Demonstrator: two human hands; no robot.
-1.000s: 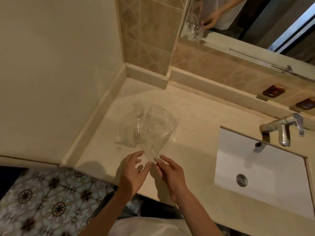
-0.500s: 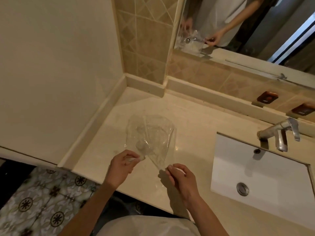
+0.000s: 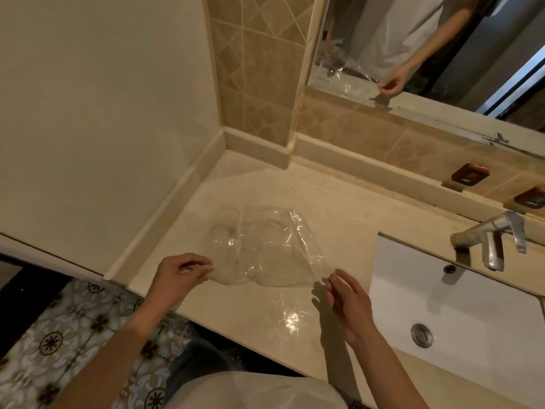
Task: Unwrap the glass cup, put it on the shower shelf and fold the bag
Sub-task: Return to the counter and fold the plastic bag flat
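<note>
Countertop of pale stone fills the middle, running from the left wall to a white sink at the right, with a chrome faucet over the sink's far edge. A mirror hangs on the far tiled wall. A clear plastic bag is spread over the countertop, between the hands. The left hand pinches the bag's near left corner with curled fingers. The right hand holds the near right corner at its fingertips, the other fingers nearly straight. No glass cup can be made out.
</note>
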